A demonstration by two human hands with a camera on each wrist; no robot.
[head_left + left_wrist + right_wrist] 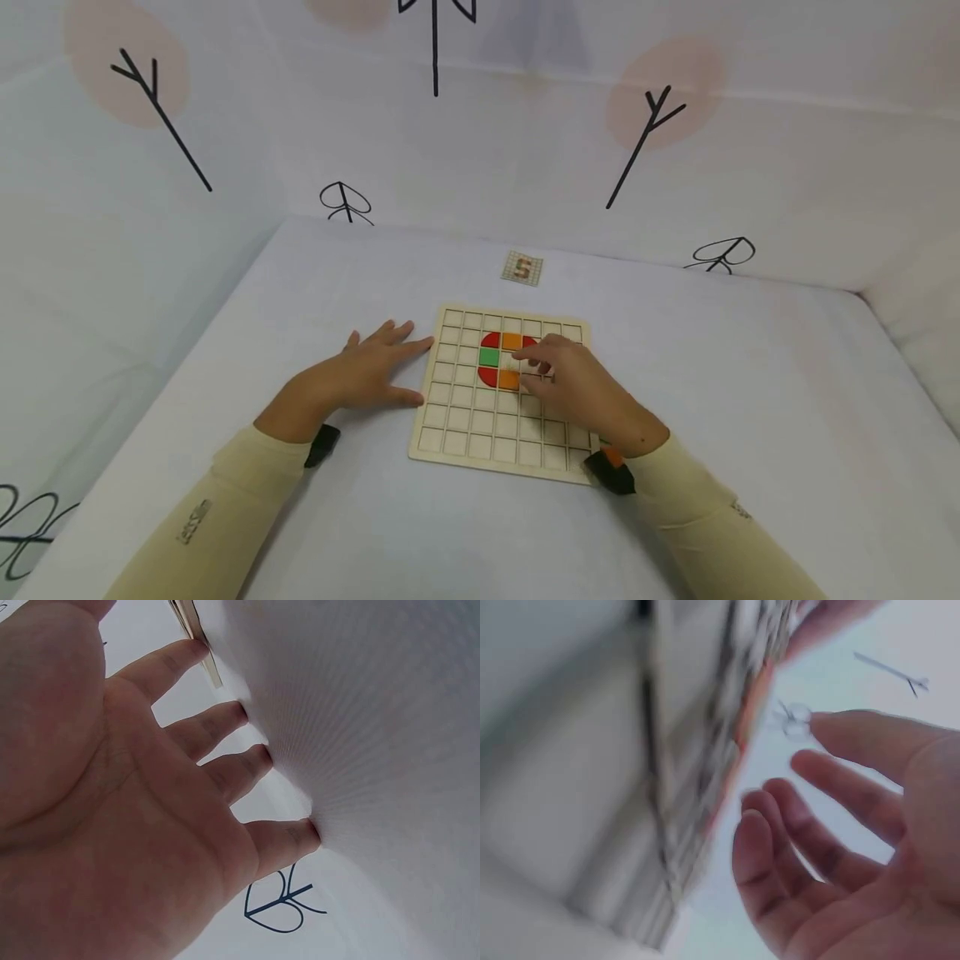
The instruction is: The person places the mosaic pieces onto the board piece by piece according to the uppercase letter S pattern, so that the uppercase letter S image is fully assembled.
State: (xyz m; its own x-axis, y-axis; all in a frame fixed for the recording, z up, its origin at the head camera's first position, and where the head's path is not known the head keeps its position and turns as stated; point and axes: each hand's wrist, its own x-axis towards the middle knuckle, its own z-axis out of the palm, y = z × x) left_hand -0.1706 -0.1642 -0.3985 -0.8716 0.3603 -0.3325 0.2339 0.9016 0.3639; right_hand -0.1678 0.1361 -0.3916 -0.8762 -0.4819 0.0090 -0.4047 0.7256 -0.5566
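A pale wooden grid board (465, 421) lies flat on the white table. In its upper part sit coloured tiles: a green square (489, 357), orange squares (508, 380) and red rounded corner pieces (487, 377). My left hand (367, 372) is spread on the cloth, its thumb and index fingertip right at the board's left edge. Above the tiles hovers my right hand (573, 379), fingers loosely bent; in the right wrist view nothing lies between the thumb and fingers (754, 855). That hand hides part of the board's right side.
A small pattern card (522, 268) with an S-like figure on a grid lies beyond the board. More orange and green pieces (612, 455) show partly beneath the right wrist. White cloth walls with drawn plants (645, 142) rise behind and beside the table.
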